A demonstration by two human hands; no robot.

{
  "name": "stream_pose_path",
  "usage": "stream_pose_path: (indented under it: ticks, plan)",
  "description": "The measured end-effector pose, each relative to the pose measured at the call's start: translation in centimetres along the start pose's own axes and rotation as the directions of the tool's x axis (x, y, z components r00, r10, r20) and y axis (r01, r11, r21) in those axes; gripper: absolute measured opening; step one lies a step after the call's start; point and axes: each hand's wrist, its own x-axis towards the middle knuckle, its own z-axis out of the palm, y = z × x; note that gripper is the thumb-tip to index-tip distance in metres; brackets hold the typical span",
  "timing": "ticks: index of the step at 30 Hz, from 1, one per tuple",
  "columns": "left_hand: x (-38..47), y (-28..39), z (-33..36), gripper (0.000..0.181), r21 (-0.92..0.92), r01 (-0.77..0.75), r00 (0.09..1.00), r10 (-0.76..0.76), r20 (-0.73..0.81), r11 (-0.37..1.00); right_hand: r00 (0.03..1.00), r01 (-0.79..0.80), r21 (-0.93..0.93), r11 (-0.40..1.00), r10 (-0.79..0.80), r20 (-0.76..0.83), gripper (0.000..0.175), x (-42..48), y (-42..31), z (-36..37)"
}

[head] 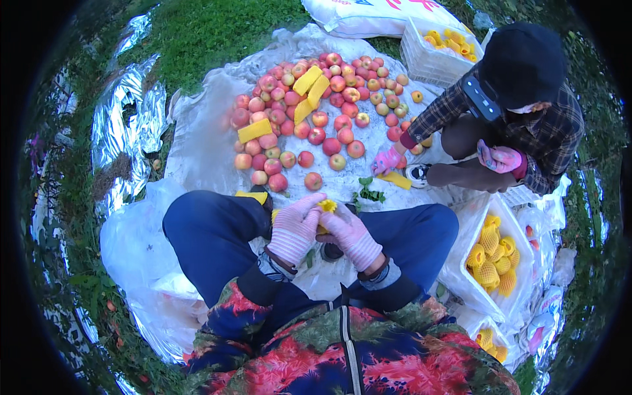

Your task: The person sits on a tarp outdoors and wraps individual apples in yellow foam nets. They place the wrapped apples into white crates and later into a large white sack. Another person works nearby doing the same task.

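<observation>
Between my raised knees, both hands wear pink-and-white striped gloves and meet around a yellow foam fruit net (pixel 327 205). My left hand (pixel 295 231) grips it from the left, fingers pointing up and inward. My right hand (pixel 349 235) closes on its other side. Whether an apple sits inside the net is hidden by the gloves. Just beyond my feet begins a large heap of red and yellow apples (pixel 331 146) on a pale ground sheet (pixel 207 148). Flat bundles of yellow foam nets (pixel 255 131) lie on top of the heap.
A co-worker (pixel 518 108) in pink gloves squats at the right, one hand near a yellow net (pixel 395 179). White plastic crates (pixel 513 301) with netted fruit (pixel 493 256) stand at my right; another crate (pixel 429 64) is behind. Clear plastic sheeting (pixel 138 247) lies left, green leaves (pixel 369 191) ahead.
</observation>
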Motion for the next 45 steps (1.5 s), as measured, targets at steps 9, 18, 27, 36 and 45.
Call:
stream_pose_path:
  ticks: [9,18,27,36,45]
  plan:
    - [-5.1,1.9,-0.8,0.022,0.451,-0.315,0.894,0.102,0.436,0.835,0.928,0.284,-0.446,0.849,-0.36,-0.093,0.029,0.0,1.2,-1.9]
    - [-0.4,-1.0,-8.3,0.033,-0.745,0.541,0.836,-0.35,0.424,0.39,0.681,0.611,-0.73,0.306,-0.674,0.287,0.02,0.3,0.7,7.2]
    - [7.7,0.1,-17.9,0.048,-0.749,0.007,0.952,-0.234,-0.198,0.662,0.79,0.604,-0.486,0.632,-0.553,0.264,0.021,16.9,1.3,7.4]
    - [8.8,-1.5,-18.3,0.056,-0.605,-0.008,0.842,-0.321,-0.434,0.796,0.9,-0.244,-0.922,-0.301,-0.424,-0.1,0.074,45.2,1.4,-14.8]
    - [10.6,-0.7,-17.6,0.064,-0.674,0.025,0.756,-0.456,-0.47,0.738,0.979,0.031,-0.708,0.705,-0.164,-0.121,0.071,41.0,-4.2,-13.9]
